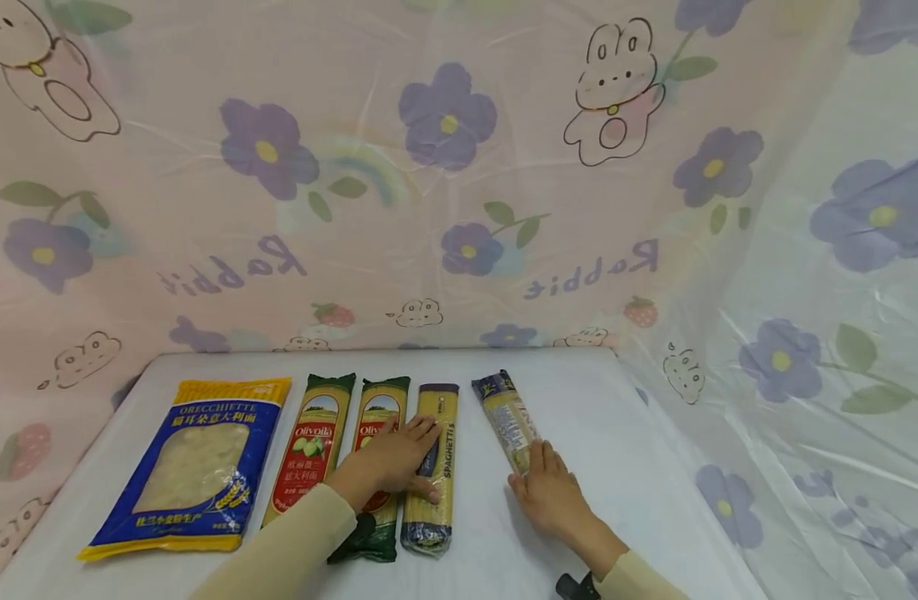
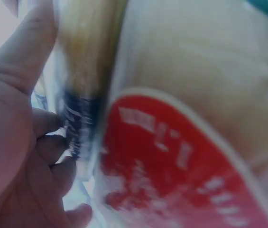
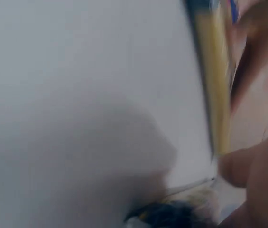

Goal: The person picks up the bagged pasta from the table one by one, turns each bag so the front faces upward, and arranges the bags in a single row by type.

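Observation:
In the head view my left hand (image 1: 395, 458) lies over an upright-set spaghetti pack (image 1: 445, 492) with a navy band, its fingers and thumb touching the top. The wrist crosses a green-ended Olivoila pasta pack (image 1: 384, 398). In the left wrist view the hand's fingers (image 2: 53, 147) meet the navy part of the spaghetti pack. To the right, my right hand (image 1: 552, 496) holds the near end of a second, slanted spaghetti pack (image 1: 506, 414) between thumb and fingers. That end is hidden under the hand. The right wrist view is blurred.
Another Olivoila pack (image 1: 309, 458) lies left of the first. A large blue and yellow orecchiette bag (image 1: 192, 467) lies at the far left. All rest on a white tabletop (image 1: 624, 417), with patterned cloth (image 1: 354, 283) hanging behind and at both sides.

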A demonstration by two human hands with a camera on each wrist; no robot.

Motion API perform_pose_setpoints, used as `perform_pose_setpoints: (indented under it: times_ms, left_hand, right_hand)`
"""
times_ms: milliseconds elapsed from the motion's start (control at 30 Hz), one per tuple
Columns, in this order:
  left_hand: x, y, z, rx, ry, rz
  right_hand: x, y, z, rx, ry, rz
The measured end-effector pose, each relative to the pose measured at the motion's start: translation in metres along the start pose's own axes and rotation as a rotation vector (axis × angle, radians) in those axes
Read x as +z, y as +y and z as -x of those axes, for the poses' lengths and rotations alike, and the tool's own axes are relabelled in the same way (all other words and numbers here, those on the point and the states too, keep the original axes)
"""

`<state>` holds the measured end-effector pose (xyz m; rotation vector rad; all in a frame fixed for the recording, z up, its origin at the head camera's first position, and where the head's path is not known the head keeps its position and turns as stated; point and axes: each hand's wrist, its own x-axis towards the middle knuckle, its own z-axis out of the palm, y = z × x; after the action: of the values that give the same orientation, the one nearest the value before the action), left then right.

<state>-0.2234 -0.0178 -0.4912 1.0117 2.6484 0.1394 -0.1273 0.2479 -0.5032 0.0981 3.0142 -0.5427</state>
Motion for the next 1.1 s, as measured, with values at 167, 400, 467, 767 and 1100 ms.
perform_pose_setpoints:
  times_ms: [167, 400, 467, 767, 1100]
  left_hand:
    - [-0.011, 0.009, -0.007, -0.044, -0.014, -0.075]
    - [-0.041, 0.033, -0.058, -0.143, 0.069, -0.086]
    - [-0.043, 0.038, -0.078, -0.140, 0.130, -0.106]
    - [-0.020, 0.050, -0.139, -0.158, 0.173, -0.080]
    - [-0.029, 0.060, -0.150, -0.137, 0.261, -0.016]
  right_hand:
    - [0.005, -0.024, 0.021, -0.019, -0.072, -0.005]
    - [-0.006, -0.016, 0.035, -0.086, 0.081, 0.149]
    - [-0.010, -0.009, 0.040, -0.072, 0.126, 0.178]
    - [-0.008, 0.005, 0.051, 0.005, 0.097, 0.195]
    - [0.001, 0.009, 0.054, -0.015, 0.179, 0.231]
